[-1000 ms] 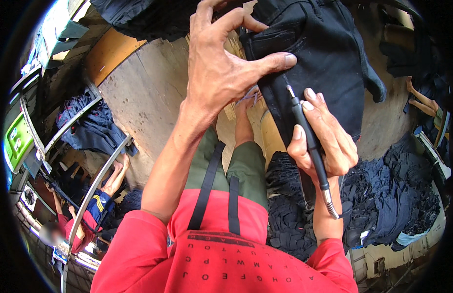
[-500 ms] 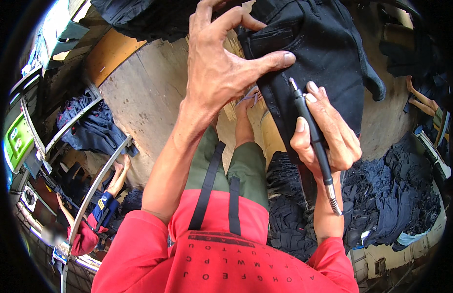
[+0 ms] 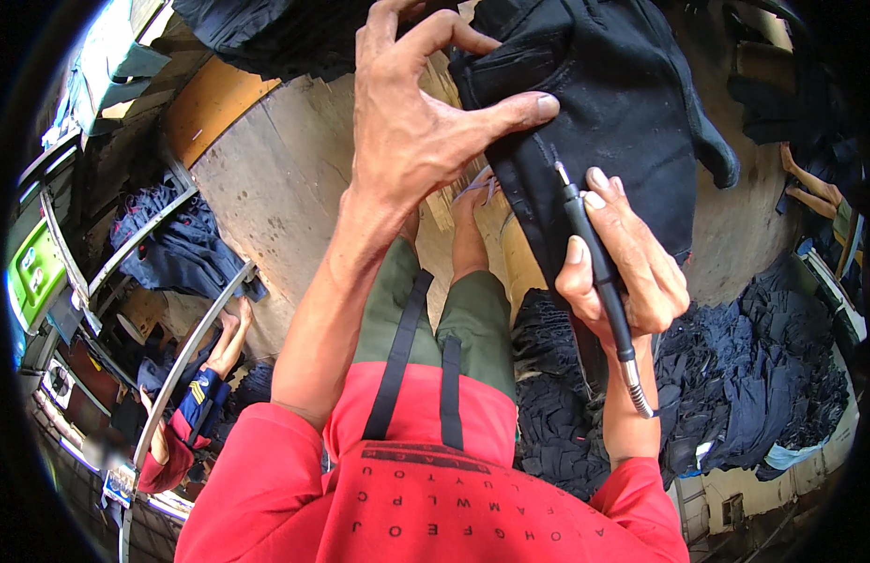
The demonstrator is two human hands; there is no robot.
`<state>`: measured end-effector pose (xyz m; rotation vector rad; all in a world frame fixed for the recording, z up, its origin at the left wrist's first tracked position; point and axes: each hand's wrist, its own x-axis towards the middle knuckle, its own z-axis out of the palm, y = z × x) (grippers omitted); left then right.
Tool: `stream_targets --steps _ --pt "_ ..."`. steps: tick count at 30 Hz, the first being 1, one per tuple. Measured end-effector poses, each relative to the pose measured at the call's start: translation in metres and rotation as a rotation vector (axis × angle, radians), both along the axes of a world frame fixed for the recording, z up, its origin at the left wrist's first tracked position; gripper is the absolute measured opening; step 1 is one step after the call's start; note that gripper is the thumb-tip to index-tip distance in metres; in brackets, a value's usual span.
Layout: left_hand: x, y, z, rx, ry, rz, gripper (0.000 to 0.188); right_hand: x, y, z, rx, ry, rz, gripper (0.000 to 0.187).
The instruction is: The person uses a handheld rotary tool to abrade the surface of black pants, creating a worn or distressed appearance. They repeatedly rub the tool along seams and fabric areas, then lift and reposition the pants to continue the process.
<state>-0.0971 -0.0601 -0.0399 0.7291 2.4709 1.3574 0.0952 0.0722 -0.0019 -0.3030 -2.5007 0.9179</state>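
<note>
Black trousers [image 3: 632, 103] are spread out before me at the upper right, with a pocket opening at their upper left. My left hand [image 3: 421, 122] holds them near that pocket, thumb pressed flat on the cloth and fingers bent over the edge. In my right hand [image 3: 632, 263] is a slim black rotary tool [image 3: 599, 258], gripped like a pen. Its small tip points up at the cloth, just below my left thumb; whether it touches cannot be told. A faint pale scuff shows on the fabric by the tip. A springy metal sleeve ends the tool near my wrist.
Heaped dark garments [image 3: 735, 375] lie at the right, and another dark pile [image 3: 275, 38] sits at the far left. Beyond a curved metal rail [image 3: 186, 347], a person in red [image 3: 172, 450] sits near more clothes [image 3: 182, 239]. Another person's legs [image 3: 815, 188] show at right.
My left hand has shifted slightly left. The tool tip has moved a little down the cloth, and a pale scuff shows above it. The person at left has moved an arm.
</note>
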Motion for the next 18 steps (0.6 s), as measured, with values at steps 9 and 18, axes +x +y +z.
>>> stream_targets --steps 9,18 --pt "0.001 0.000 -0.004 0.051 0.053 -0.012 0.055 0.013 0.001 0.001 0.008 -0.038 0.021 0.031" --pt "0.000 -0.002 -0.007 0.070 0.045 -0.013 0.055 -0.001 0.007 -0.002 0.021 0.003 -0.025 0.030"
